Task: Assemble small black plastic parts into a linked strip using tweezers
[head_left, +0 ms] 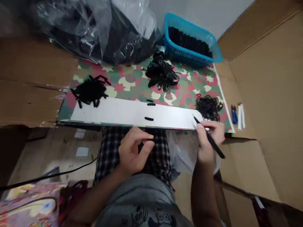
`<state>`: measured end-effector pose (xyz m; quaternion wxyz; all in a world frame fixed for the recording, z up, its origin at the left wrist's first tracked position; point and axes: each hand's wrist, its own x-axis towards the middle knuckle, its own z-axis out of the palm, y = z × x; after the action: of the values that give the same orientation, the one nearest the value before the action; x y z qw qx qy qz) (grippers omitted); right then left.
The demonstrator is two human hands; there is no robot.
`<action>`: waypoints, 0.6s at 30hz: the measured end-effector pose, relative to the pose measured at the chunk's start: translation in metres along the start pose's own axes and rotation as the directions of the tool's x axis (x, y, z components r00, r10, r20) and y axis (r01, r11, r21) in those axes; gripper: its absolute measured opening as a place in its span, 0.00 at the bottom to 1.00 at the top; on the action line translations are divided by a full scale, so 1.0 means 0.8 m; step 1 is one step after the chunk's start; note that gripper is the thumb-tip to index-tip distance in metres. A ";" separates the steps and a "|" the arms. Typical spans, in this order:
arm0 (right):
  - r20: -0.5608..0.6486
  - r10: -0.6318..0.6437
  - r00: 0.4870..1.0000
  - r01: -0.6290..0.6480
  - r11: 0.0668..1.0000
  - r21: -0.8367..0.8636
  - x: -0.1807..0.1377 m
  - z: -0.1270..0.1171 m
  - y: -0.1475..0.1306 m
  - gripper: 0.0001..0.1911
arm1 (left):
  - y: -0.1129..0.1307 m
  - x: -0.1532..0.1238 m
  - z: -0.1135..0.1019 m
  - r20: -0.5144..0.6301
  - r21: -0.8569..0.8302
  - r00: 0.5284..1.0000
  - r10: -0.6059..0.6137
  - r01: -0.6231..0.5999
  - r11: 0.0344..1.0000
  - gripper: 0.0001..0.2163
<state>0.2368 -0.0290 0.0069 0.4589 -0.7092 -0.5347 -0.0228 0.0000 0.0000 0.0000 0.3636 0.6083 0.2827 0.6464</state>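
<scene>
My left hand [133,149] is curled over my lap, pinching a small black piece [142,145] between thumb and fingers. My right hand [209,138] grips black tweezers [208,137] like a pen, their tip pointing up-left at the right end of a white board [123,113]. A short black piece [149,119] lies on the board near its front edge, and two more [150,102] lie at its far edge. A tangle of thin black elastic loops [208,107] sits just beyond my right hand.
A camouflage-patterned mat [132,83] carries a pile of black strips [90,90] at left and a heap of black cords [162,74] in the middle. A blue basket [213,41] stands behind, next to a clear plastic bag [99,28]. Cardboard lies on both sides.
</scene>
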 end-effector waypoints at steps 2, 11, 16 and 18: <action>0.142 0.010 0.990 -0.002 0.999 -0.054 0.000 -0.006 0.011 0.08 | 0.001 0.000 -0.003 0.006 -0.010 1.000 -0.024 0.024 1.000 0.09; -0.021 -0.185 0.983 0.182 0.932 0.312 -0.014 -0.013 -0.010 0.06 | 0.004 0.004 -0.001 0.023 -0.062 0.991 -0.135 0.136 0.989 0.07; 0.212 -0.179 0.961 -0.036 0.676 0.736 -0.027 0.008 -0.074 0.05 | 0.008 0.004 0.005 0.049 -0.063 0.990 -0.134 0.137 0.989 0.07; 0.209 -0.146 0.967 -0.078 0.608 0.790 -0.033 0.019 -0.085 0.06 | 0.009 0.002 0.004 0.052 -0.062 0.990 -0.131 0.134 0.989 0.08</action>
<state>0.1655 -0.0373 0.0268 0.6525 -0.4194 -0.5567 0.2974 0.0026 -0.0033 0.0073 0.4320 0.5914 0.2925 0.6148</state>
